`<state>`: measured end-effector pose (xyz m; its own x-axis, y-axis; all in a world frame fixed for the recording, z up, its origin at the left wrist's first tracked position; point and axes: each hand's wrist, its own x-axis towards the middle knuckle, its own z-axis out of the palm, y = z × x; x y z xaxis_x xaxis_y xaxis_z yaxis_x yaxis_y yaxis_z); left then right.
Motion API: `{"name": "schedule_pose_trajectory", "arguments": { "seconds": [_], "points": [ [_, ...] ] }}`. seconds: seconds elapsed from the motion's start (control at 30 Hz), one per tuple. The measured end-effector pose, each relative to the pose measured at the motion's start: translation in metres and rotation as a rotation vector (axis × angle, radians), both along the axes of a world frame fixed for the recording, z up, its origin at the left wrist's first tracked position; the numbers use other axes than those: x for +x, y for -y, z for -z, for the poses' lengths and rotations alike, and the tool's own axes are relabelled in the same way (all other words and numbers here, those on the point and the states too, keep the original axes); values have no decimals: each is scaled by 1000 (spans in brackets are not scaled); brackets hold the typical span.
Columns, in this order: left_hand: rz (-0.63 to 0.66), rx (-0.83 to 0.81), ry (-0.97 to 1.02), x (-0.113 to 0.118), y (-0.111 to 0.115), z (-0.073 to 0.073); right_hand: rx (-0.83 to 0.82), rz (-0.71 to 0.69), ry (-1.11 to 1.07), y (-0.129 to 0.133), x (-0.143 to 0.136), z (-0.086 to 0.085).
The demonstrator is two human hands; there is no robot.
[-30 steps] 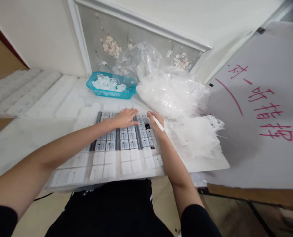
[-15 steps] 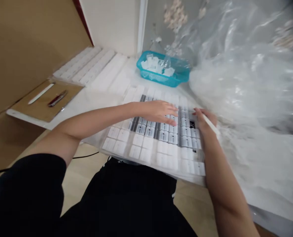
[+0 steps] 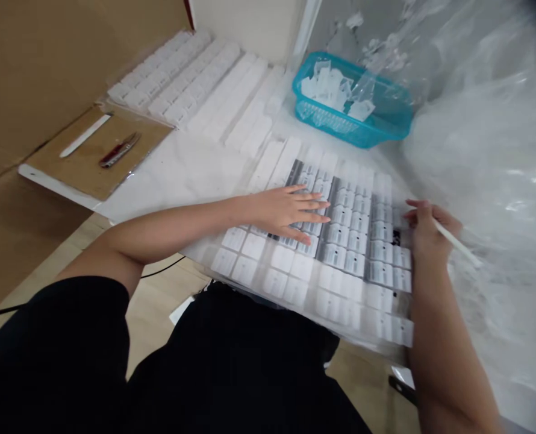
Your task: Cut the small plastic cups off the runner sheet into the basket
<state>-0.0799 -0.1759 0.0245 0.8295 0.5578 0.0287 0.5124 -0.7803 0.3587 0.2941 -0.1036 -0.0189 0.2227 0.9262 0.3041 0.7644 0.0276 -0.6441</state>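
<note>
Rows of small white rectangular pieces (image 3: 335, 255) with printed labels lie side by side on the table, dark strips showing between some columns. Across the left columns my left hand (image 3: 290, 211) rests palm down, its fingers spread and holding nothing. At the right edge of the rows, my right hand (image 3: 430, 232) is closed around a slim white stick (image 3: 458, 243). The stick's rear end points down to the right; its front end is hidden by the fingers. Close to that hand, a dark patterned spot (image 3: 397, 237) shows among the pieces.
Behind the rows stands a turquoise basket (image 3: 353, 129) holding white pieces. Clear plastic bags (image 3: 498, 150) heap up on the right. Far left, a brown board (image 3: 85, 166) carries a white flat stick (image 3: 86, 135) and red-handled snips (image 3: 120, 150). More white blocks (image 3: 173, 78) line the back.
The view has shifted, so things sit further right. My left hand has moved left across the pieces and its fingers have spread wider. My right hand still grips the stick at the right edge.
</note>
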Motion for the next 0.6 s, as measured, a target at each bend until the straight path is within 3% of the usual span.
{"name": "schedule_pose_trajectory", "arguments": {
  "seconds": [0.3,0.6],
  "points": [
    [-11,65,51,-3,0,10,127,-5,-155,-10,8,11],
    [-35,94,121,-6,0,17,151,-20,-108,-11,7,11]
  ]
}}
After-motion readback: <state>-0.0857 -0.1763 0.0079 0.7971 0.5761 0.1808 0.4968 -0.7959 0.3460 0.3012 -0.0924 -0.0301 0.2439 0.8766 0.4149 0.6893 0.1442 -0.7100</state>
